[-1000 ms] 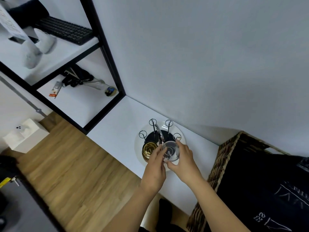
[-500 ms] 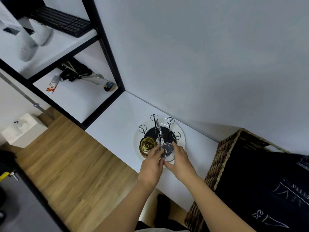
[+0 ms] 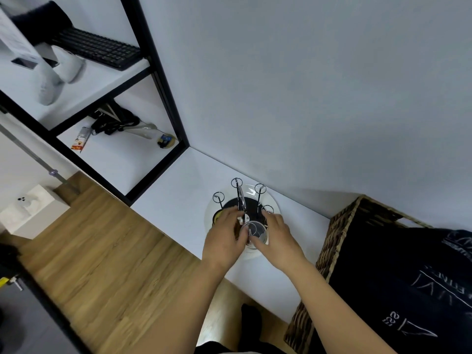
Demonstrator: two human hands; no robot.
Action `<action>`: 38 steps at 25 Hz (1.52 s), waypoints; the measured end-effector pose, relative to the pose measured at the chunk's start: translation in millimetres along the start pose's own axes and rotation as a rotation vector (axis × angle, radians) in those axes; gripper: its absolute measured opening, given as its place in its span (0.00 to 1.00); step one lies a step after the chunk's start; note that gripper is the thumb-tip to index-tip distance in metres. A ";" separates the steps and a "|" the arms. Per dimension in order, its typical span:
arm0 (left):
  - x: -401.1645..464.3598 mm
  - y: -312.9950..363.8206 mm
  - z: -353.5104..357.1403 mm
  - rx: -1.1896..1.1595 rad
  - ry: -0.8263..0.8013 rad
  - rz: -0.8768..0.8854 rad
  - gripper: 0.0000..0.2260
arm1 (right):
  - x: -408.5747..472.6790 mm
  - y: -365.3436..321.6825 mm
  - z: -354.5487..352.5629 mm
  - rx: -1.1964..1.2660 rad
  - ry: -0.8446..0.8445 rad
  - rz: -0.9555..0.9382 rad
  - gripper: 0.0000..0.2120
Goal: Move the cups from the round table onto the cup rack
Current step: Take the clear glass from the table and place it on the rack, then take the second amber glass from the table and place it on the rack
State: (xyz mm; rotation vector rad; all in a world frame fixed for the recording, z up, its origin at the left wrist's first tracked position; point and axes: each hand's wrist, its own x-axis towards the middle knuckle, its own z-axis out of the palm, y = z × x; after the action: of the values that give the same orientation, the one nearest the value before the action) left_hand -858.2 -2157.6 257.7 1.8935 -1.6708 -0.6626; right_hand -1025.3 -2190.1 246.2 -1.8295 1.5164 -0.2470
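Observation:
A round cup rack (image 3: 270, 200) with a white rim, dark centre and several upright wire pegs stands on a white shelf against the wall. A clear glass cup (image 3: 255, 232) sits upside down at the rack's near side. My left hand (image 3: 224, 238) and my right hand (image 3: 279, 236) grip it from either side. A gold-coloured cup (image 3: 217, 215) on the rack's left side is mostly hidden behind my left hand. The round table is out of view.
The white shelf (image 3: 178, 198) meets a black-framed shelving unit (image 3: 163, 80) on the left, holding a keyboard (image 3: 99, 48) and small items. A wicker basket (image 3: 339, 233) with dark cloth stands to the right. Wood floor (image 3: 102, 251) lies below.
Both hands with the clear cup have come down toward the rack's near side. My left hand now covers most of the gold cup. The camera shifted slightly.

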 end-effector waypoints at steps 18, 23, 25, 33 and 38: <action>-16.7 49.2 -87.3 0.413 -0.011 0.494 0.34 | -120.3 -78.9 -44.9 -0.449 0.472 0.186 0.38; -90.6 46.5 -56.1 0.411 -0.196 0.653 0.35 | -218.7 -60.8 10.5 -0.371 0.502 0.472 0.38; -123.4 49.8 -40.7 0.429 -0.291 0.736 0.34 | -260.7 -50.7 34.0 -0.314 0.509 0.559 0.38; -269.5 115.6 39.0 0.402 -0.549 1.153 0.32 | -453.2 -4.3 80.0 -0.135 0.676 0.954 0.36; -424.7 173.4 109.4 0.375 -0.856 1.490 0.33 | -616.6 13.7 129.8 -0.039 0.789 1.262 0.36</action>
State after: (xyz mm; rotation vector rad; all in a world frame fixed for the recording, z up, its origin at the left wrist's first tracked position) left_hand -1108.6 -1760.3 300.7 -0.0172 -3.1464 -0.4645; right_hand -1137.2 -1575.3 328.2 -0.4637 2.8863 -0.3098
